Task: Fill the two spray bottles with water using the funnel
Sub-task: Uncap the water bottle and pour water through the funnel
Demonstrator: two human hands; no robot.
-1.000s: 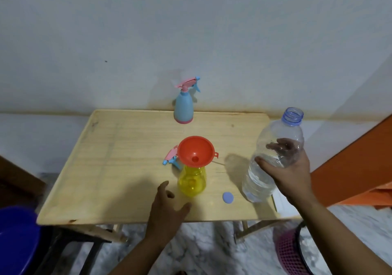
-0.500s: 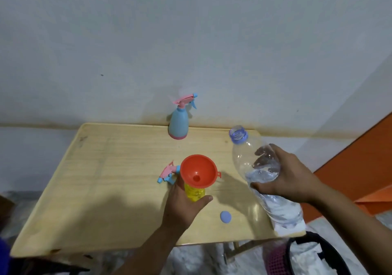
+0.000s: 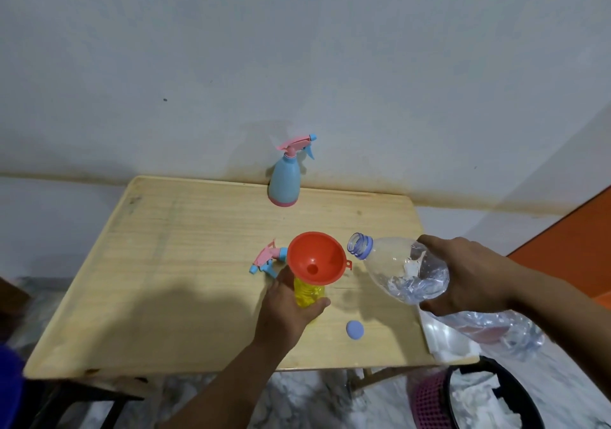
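Since half a second ago we've tipped the clear plastic water bottle (image 3: 410,271) nearly flat, its mouth just beside the orange funnel (image 3: 315,258). Our right hand (image 3: 469,273) grips it; our left hand (image 3: 286,309) wraps the yellow spray bottle (image 3: 307,293) on the wooden surface (image 3: 185,263). No stream shows yet. The blue spray bottle (image 3: 285,182) waits, capped, at the far edge; its level is unreadable.

The left hand (image 3: 287,309) reaches forward with its fingers and thumb curled around something, and the right hand (image 3: 469,276) comes in from the right side, wrapped around something it holds tipped over.
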